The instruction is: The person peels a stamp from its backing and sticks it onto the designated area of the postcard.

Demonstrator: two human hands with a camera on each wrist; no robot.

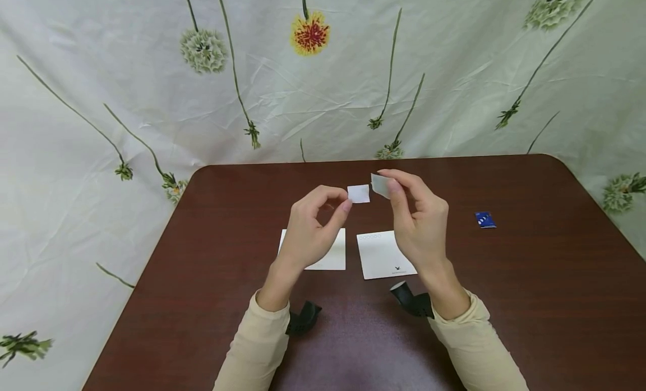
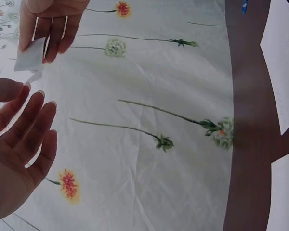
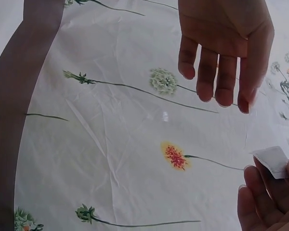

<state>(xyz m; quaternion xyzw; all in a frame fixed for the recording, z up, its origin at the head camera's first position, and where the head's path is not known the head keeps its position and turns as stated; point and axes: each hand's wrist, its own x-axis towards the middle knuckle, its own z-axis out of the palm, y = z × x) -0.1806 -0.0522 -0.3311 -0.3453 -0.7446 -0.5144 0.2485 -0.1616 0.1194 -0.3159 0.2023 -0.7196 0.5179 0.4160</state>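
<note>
The left hand pinches a small, thin white square between thumb and forefinger, its other fingers loosely bent. The right hand pinches a small pale grey-white flat packet with a serrated edge, likewise between thumb and forefinger. Both pieces are held up between the hands, the square just beside the packet; whether they touch cannot be told. Beneath the hands, on the dark reddish-brown tabletop, lie two white rectangular cards: the left card is partly covered by the left hand and wrist, while the right card, with a small dark emblem near its closer edge, has its right side blocked by the right hand. A small blue printed packet lies to the right of the right hand, well apart from it. Black curved mounts jut inward at both wrists, beside cream sleeves. Beyond the hands, behind the tabletop, hangs a white flower-printed cloth.
</note>
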